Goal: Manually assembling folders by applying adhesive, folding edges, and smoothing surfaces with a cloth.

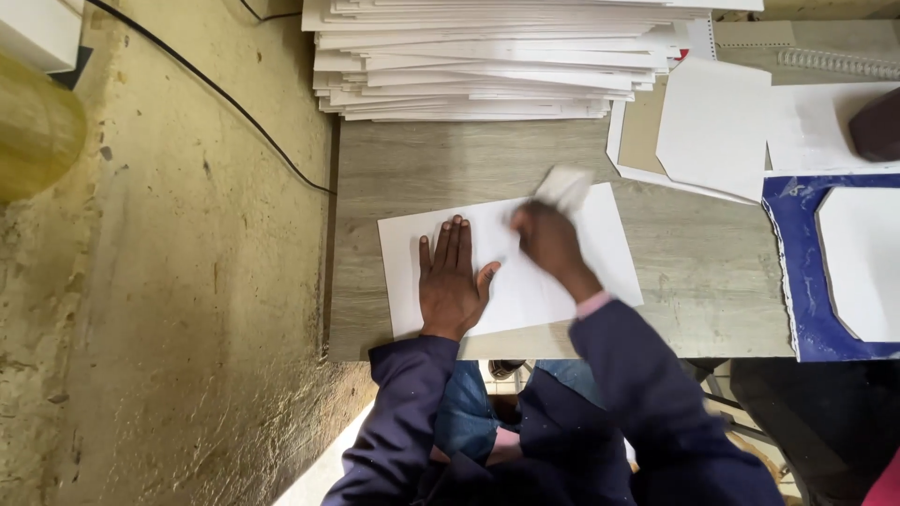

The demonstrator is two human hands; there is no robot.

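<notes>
Head cam, looking straight down on a grey wood-grain table (712,272). A white sheet (600,253) lies flat near the table's front edge, slightly skewed.

Left hand (452,281) is spread flat, palm down on the left part of the sheet, fingers close together and pointing away from the person, pinning it. Right hand (548,239) is closed around a small white wad (565,186), cloth or sponge, can't tell which, at the sheet's far edge; wad and hand are motion-blurred. Both arms are in dark navy sleeves (647,375), with a pink cuff showing at the right wrist.

Surface: a tall, uneven stack of white sheets (487,66) sits at the table's far side, well apart from the worked sheet. To the right lie loose white cut sheets (717,122) over a brown board, then a blue sheet (797,272) with a white panel on top. A spiral binding coil (834,64) lies at the top right.

Room: a rough, stained yellowish wall (169,281) runs flush along the table's left edge, with a black cable (234,108) running across it. A blurred yellow object (33,131) is at the far left.
</notes>
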